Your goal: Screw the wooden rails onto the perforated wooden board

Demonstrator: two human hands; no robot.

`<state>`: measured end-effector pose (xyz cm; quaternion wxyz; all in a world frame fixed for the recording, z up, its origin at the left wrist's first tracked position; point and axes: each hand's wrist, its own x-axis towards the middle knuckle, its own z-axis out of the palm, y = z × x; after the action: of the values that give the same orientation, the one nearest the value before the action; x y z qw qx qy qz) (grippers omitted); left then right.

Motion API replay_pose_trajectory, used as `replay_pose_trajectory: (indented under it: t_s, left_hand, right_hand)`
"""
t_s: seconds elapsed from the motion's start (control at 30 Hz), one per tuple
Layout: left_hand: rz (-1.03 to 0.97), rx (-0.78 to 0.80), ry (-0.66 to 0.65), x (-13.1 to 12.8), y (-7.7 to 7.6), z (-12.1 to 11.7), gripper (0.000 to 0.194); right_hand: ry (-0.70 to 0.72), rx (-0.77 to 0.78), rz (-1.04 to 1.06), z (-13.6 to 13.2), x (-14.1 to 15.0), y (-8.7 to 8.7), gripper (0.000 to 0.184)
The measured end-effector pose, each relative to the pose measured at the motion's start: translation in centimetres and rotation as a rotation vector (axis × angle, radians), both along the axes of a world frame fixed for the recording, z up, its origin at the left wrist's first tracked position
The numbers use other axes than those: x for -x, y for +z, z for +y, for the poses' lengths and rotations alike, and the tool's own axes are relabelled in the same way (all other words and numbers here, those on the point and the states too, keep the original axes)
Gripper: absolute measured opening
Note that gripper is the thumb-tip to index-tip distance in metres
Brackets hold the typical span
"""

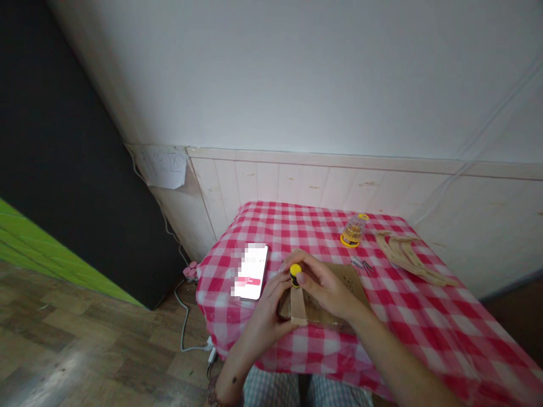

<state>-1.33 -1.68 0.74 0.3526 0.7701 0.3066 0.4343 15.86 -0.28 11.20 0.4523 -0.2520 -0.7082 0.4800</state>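
Observation:
My right hand point(328, 288) is closed round a short screwdriver point(295, 269) with a yellow and black handle, held upright. Its tip is hidden behind the hands and the wood. Beneath it, a narrow pale wooden strip point(298, 308) lies over a brown cardboard-like slab point(354, 282) that has small dark holes. My left hand point(267, 311) grips the strip from the left, thumb near its front end and fingers by the screwdriver. To the right of the slab lie several small metal pieces point(362, 264), too small to name surely.
A lit phone point(253, 274) lies left of my hands. Farther back on the checked tablecloth point(288, 217) stands a clear, yellow-based bit case point(354, 232). Curved wooden pieces point(409, 260) lie at the right. A white cable point(184, 322) hangs beside the table's left edge.

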Motion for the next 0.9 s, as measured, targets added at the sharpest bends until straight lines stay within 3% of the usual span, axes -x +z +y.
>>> replay_pose_trajectory:
  t_s: [0.13, 0.27, 0.53, 0.7, 0.9]
  left_hand:
    - [0.012, -0.008, 0.005, 0.0, 0.1, 0.0, 0.074]
    - [0.003, -0.005, 0.009, 0.0, 0.0, 0.0, 0.077]
    - [0.004, 0.027, 0.015, 0.1, 0.2, -0.3, 0.07]
    - [-0.001, 0.023, 0.018, 0.1, -0.3, -0.2, 0.07]
    - [-0.005, -0.046, -0.009, 0.1, 0.2, 0.1, 0.074]
  right_hand:
    - [0.04, 0.03, 0.121, -0.1, 0.6, 0.4, 0.024]
    - [0.044, 0.093, 0.099, -0.2, 0.8, -0.2, 0.026]
    - [0.071, 0.101, 0.022, 0.0, -0.2, -1.2, 0.049]
    - [0.022, 0.008, -0.004, 0.0, -0.1, -0.3, 0.039]
    - [0.073, 0.081, 0.112, -0.3, 0.8, 0.1, 0.029]
